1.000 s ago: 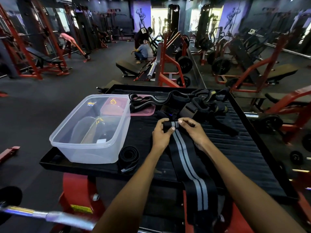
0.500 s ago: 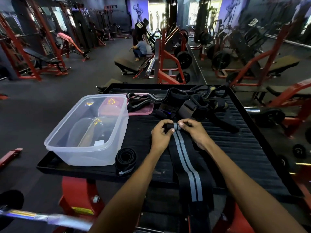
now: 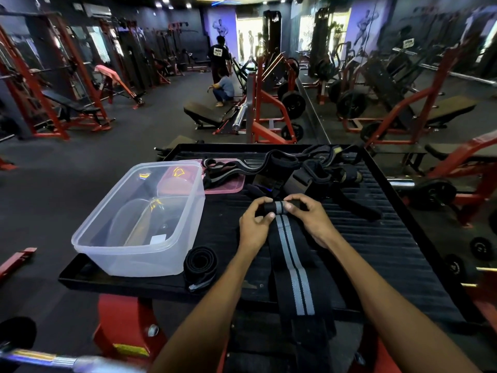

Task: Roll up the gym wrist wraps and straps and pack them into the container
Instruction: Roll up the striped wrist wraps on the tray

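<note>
Head view: I see left hand (image 3: 255, 220) and right hand (image 3: 309, 215) both pinching the rolled end of the black grey-striped fabric wrist wrap (image 3: 291, 254) on the black ribbed desk (image 3: 390, 246), right of the clear plastic container (image 3: 139, 219).

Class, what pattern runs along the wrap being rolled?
The wrist wrap is black with two grey lengthwise stripes, seen in the head view.

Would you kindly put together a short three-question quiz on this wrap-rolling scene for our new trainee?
1. True or false: the clear container already holds rolled wraps.
2. Which hands grip the striped wrap? A) left hand only B) right hand only C) both
3. Fill in: the finished black roll lies on the tray beside the ____.

Key: 1 false; 2 C; 3 container.
</note>
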### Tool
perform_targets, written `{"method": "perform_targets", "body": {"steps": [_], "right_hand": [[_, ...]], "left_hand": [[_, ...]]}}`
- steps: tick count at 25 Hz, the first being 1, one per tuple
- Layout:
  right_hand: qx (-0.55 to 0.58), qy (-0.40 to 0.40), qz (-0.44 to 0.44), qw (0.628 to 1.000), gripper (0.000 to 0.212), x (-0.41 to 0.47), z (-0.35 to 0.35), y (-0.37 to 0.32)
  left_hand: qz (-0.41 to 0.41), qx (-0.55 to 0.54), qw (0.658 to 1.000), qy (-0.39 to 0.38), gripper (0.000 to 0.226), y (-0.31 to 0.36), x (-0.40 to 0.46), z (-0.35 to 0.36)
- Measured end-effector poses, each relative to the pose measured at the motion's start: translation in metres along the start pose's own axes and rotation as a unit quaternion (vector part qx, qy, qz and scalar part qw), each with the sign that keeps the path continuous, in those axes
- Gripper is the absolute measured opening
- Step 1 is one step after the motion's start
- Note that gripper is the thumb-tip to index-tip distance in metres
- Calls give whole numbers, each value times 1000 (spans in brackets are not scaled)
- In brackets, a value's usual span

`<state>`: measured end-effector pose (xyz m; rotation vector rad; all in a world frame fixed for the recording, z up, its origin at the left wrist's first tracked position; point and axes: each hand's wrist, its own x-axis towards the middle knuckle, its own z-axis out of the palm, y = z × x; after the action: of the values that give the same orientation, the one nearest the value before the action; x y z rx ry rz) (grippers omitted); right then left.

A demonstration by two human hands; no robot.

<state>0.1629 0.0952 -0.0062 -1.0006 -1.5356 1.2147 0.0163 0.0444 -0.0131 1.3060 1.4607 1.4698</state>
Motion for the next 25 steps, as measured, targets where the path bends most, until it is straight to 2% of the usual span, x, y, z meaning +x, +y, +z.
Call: {"method": "perform_targets", "body": {"steps": [4, 7, 10, 15, 22, 25], "right_hand": [[4, -5, -20, 1000, 17, -3, 0, -5], [-20, -6, -21, 1000, 16, -2, 0, -6], [-50, -12, -5, 999, 17, 1, -1, -1], [-59, -4, -39, 997, 18, 3, -4, 1], [-82, -27, -33, 996, 8, 4, -2, -1], [-54, -16, -41, 998, 15, 2, -4, -1]], "left_hand": [[-34, -22, 999, 29, 19, -2, 3, 1], [-12, -23, 999, 37, 22, 0, 2, -2], [10, -3, 999, 30, 28, 3, 1, -3], [21, 25, 999, 30, 25, -1, 2, -1], [20, -12, 1000, 6, 27, 1, 1, -4], [4, -7, 1000, -4, 26, -2, 2, -3]]}}
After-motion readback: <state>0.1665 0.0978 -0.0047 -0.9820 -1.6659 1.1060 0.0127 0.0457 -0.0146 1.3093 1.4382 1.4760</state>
